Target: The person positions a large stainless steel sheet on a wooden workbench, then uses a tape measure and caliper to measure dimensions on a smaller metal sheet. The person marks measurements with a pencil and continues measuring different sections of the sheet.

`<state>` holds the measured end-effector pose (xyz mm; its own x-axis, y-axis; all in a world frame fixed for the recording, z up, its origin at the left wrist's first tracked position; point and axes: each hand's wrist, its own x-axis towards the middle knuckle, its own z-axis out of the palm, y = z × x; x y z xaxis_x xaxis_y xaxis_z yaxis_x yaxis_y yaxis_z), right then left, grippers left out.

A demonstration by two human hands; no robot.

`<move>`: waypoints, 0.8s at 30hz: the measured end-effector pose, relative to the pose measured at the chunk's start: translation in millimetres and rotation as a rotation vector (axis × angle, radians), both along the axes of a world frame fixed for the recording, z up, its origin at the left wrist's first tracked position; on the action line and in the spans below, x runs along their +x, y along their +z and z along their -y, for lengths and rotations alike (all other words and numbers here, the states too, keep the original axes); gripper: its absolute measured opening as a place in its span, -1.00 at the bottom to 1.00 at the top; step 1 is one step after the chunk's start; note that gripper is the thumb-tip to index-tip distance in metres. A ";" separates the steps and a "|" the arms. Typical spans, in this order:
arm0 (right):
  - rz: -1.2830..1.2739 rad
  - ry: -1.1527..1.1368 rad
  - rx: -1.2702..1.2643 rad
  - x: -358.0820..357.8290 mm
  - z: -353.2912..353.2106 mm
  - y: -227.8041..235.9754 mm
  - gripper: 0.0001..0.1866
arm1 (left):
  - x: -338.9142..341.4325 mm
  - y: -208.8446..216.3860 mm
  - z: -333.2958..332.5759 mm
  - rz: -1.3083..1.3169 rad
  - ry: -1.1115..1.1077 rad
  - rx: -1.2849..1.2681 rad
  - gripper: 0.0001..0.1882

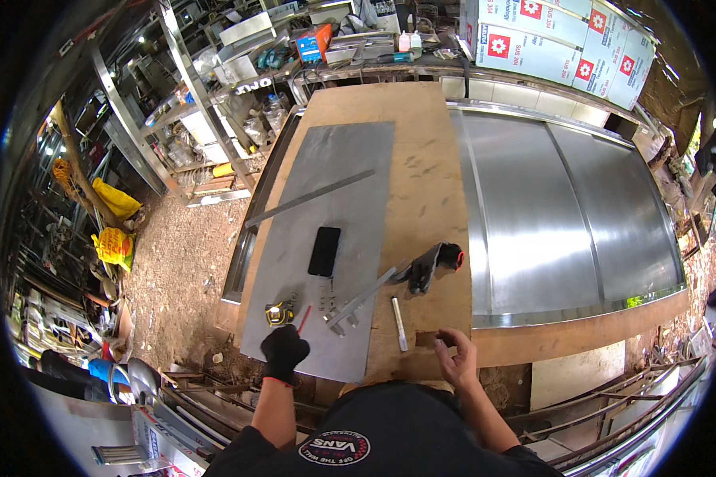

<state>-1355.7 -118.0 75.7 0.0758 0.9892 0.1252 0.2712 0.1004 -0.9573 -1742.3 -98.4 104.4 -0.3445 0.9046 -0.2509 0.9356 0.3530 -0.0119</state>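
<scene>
My left hand (285,353) wears a black glove and is closed around a thin red stick (305,317), perhaps a pencil, above the near end of a grey metal sheet (342,159). Bare and with fingers apart, my right hand (457,359) hovers by the near edge of the wooden board (426,191), holding nothing. A white marker (399,324) lies to its left. On the sheet are a yellow-black tape measure (279,314), a black phone (324,252) and a long steel strip (310,197). A slim metal measuring tool (359,300) lies slanted beside small dark marks.
A dark glove with a red cuff (428,266) rests on the board. Brushed metal panels (565,215) extend to the right. At the back is a cluttered bench (366,63) with an orange-blue box (313,43). Upright metal posts (203,87) and yellow bags (114,246) are at left.
</scene>
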 end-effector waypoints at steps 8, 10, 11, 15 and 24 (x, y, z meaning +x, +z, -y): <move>-0.095 0.368 -0.055 -32.0 -29.4 22.6 -0.74 | 42.6 27.2 6.6 0.272 -0.526 0.440 -0.92; -0.190 0.516 -0.031 -55.9 -31.0 46.9 -0.74 | 68.5 53.9 12.1 0.489 -0.491 0.151 -0.85; -0.219 0.571 -0.010 -66.3 -28.6 52.8 -0.75 | 76.0 65.4 19.5 0.569 -0.482 0.093 -0.82; -0.339 0.677 -0.025 -97.1 -19.9 51.2 -0.77 | 67.8 54.4 31.7 0.710 -0.478 0.138 -0.75; -0.469 0.748 0.026 -257.1 -34.9 90.1 -0.54 | -141.4 29.9 66.4 1.040 -0.258 0.192 -0.59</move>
<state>-1612.8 -83.1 165.8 -0.5410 0.7974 0.2674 -0.2949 0.1179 -0.9482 -1883.7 -164.8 134.2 0.1605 0.9746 -0.1563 0.5019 0.0558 0.8631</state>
